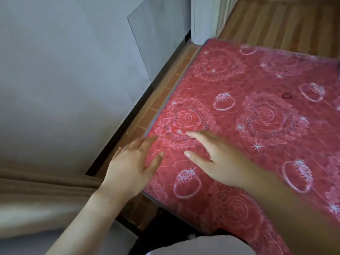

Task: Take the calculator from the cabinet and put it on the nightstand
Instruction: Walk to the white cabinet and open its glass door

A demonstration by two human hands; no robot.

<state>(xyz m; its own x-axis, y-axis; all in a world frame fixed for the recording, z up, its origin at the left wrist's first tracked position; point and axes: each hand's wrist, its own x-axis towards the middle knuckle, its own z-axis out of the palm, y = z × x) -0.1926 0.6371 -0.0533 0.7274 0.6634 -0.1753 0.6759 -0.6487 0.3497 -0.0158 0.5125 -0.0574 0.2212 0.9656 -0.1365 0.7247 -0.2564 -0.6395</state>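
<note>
From my remote seat, the head view looks down on two bare hands spread over a red patterned mat (257, 100) printed with roses, rings and sparkles. The left hand (128, 166) hovers over the mat's near-left corner, fingers splayed and empty, its thumb reaching over the red surface while the knuckles lie above the brown brick-patterned surface (161, 92) that shows as a strip along the mat's left edge. The right hand (220, 161) sits just to the right of it, palm down, fingers likewise spread and holding nothing; I cannot tell whether either palm actually touches the mat. Both hands are slightly blurred. A pale grey wall (64, 80) fills the left side, with a tilted pane-like sheet (158, 34) leaning against it at the far end. A white panel (204, 17) stands at the far corner, and wood-grain flooring (285, 24) runs across the far right. Beige fabric (36, 196) lies at the near left below the wall. I see the calculator nowhere in this view, and no cabinet or nightstand that I can identify with certainty.
</note>
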